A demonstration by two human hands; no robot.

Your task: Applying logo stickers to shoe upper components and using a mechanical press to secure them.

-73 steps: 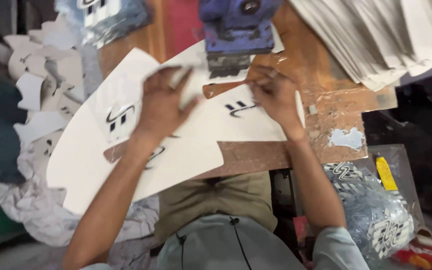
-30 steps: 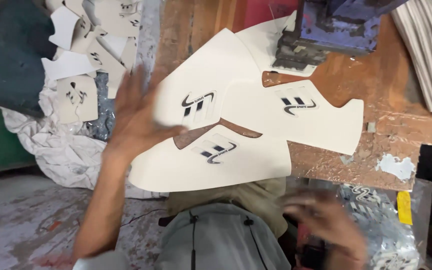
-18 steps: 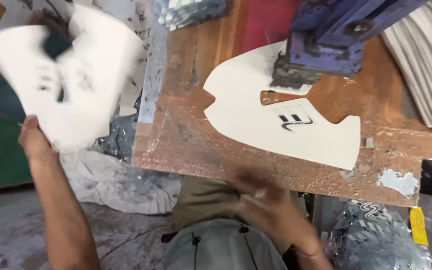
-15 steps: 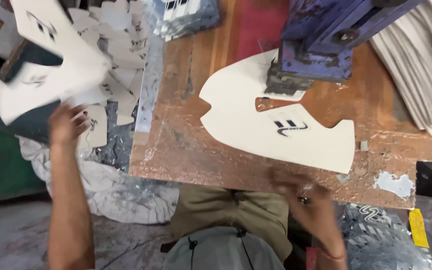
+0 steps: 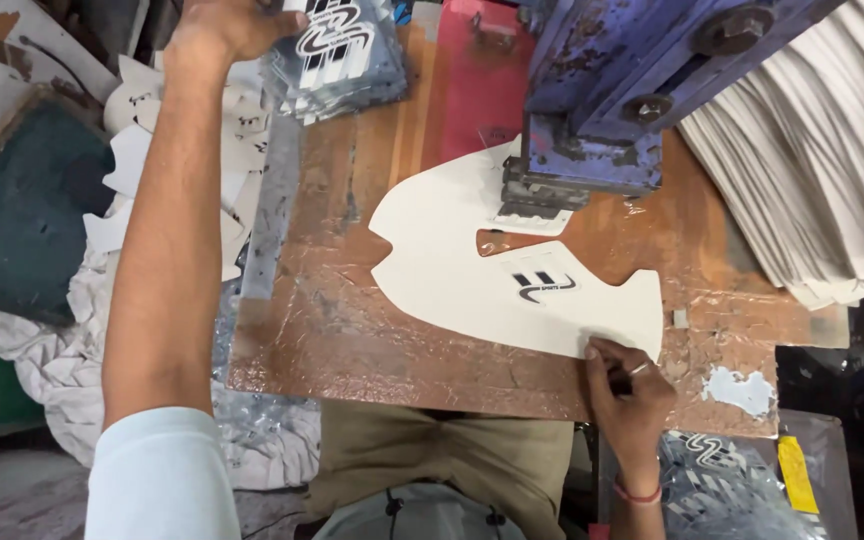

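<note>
**White cut-out sheet under the press, right hand at its near edge**

White cut-out sheet (image 5: 472, 270) lies flat on the brown worktop (image 5: 332, 330), long axis running from the right hand's fingertips away and leftward, far end tucked beneath the blue press (image 5: 592, 130). Right hand (image 5: 627, 390), the nearer, pinches the sheet's near corner. Left hand (image 5: 227, 25) reaches well away, fingers closed on the stack of printed transfers (image 5: 337, 55). Finished cut-outs (image 5: 167, 170) lie below the left forearm
</note>
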